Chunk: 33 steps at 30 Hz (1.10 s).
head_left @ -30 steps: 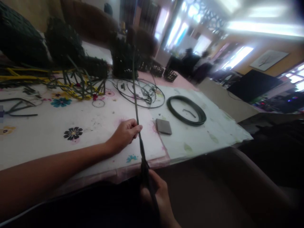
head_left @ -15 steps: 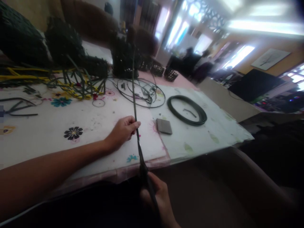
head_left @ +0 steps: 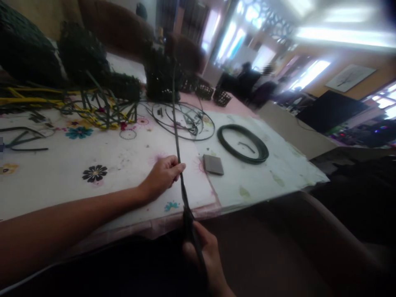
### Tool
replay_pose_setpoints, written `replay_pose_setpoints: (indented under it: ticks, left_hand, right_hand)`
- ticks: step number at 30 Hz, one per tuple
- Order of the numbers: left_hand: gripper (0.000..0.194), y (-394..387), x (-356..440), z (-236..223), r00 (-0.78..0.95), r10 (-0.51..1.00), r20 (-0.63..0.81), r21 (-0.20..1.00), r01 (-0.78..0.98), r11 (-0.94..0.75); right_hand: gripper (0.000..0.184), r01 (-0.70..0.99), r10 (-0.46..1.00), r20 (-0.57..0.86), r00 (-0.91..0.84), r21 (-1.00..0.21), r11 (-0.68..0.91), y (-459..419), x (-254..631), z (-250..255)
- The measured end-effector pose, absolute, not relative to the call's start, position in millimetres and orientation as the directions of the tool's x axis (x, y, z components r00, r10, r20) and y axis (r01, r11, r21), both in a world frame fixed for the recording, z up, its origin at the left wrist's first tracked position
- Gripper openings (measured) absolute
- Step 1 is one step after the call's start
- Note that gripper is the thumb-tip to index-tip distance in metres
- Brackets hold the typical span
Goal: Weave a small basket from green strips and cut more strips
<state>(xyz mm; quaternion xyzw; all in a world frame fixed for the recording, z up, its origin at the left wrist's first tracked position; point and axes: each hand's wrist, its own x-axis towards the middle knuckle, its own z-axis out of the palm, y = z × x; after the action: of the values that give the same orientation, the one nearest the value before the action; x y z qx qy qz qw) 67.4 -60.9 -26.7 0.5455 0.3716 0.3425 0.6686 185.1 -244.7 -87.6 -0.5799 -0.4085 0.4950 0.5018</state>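
A long, thin dark green strip [head_left: 176,132] stands nearly upright in front of me, its far end rising toward the dark baskets. My left hand [head_left: 165,173] pinches it between thumb and fingers, above the table's front edge. Just below, my right hand [head_left: 208,251] grips dark-handled scissors [head_left: 189,220], their blades pointing up at the strip's lower part. The blades look nearly closed; whether they touch the strip, I cannot tell. To the right of my left hand lies a flat grey square block [head_left: 213,165].
A coil of dark green strip [head_left: 220,142] lies on the flowered tablecloth [head_left: 130,214]. Looser loops [head_left: 213,130] sit behind the block. Green and yellow strips [head_left: 108,111] tangle at left, with dark woven baskets [head_left: 161,78] behind. People [head_left: 247,80] sit far back.
Half a second ago my left hand shifted slightly left and up with the strip; now it is back where it was. The scissors' tips moved slightly too. Both grips stay the same.
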Motion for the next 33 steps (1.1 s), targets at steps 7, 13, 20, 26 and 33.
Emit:
replay_pose_setpoints:
  ticks: [7,13,20,26,33]
  left_hand:
    - [0.026,-53.9,65.8,-24.2,0.454,0.881,-0.131,0.977,-0.094,0.193]
    - [0.025,-55.1,66.6,-22.3,0.475,0.866,-0.156,0.964,-0.118,0.239]
    - [0.025,-61.3,68.3,-24.5,0.487,0.861,-0.145,0.973,-0.085,0.212]
    - [0.025,-58.0,68.0,-27.0,0.482,0.863,-0.151,0.975,-0.072,0.211]
    - [0.025,-52.9,66.3,-24.7,0.457,0.874,-0.166,0.964,-0.111,0.241]
  right_hand:
    - [0.036,-0.017,0.978,-0.163,0.132,-0.987,-0.162,-244.7,186.0,-78.6]
    - [0.042,-0.049,0.962,-0.229,0.151,-0.973,-0.224,-246.9,184.6,-86.7]
    - [0.041,-0.093,0.968,-0.200,0.153,-0.978,-0.188,-245.4,184.0,-92.8]
    - [0.035,-0.036,0.976,-0.150,0.154,-0.989,-0.147,-246.2,187.9,-91.7]
    - [0.035,-0.072,0.949,-0.276,0.152,-0.961,-0.268,-245.2,182.8,-86.4]
